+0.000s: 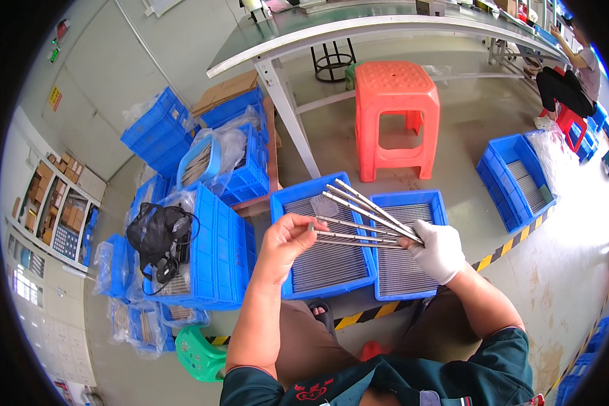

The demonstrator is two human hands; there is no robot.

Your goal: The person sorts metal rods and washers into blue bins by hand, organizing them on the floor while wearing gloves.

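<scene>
Several thin silvery metal rods [363, 205] fan out from my right hand [442, 253], which wears a white glove and is closed around their near right ends. My left hand [285, 245] is bare, its thumb and fingers pinched at the far left end of the lowest rods in the fan. The upper rods spread apart and point up to the left. Below my hands stand two blue plastic crates, a left crate [371, 274] and a right crate [442, 203], both holding rows of similar rods. A small pale paper slip [323, 206] lies on the left crate's rods.
Stacked blue crates [213, 250] stand on the left, with a black bag [157, 230] on top. An orange-red stool [396, 88] is ahead, beside a long table [358, 28]. Another blue crate [497, 193] stands right. A green stool [197, 353] is near my left. Someone [575, 78] sits far right.
</scene>
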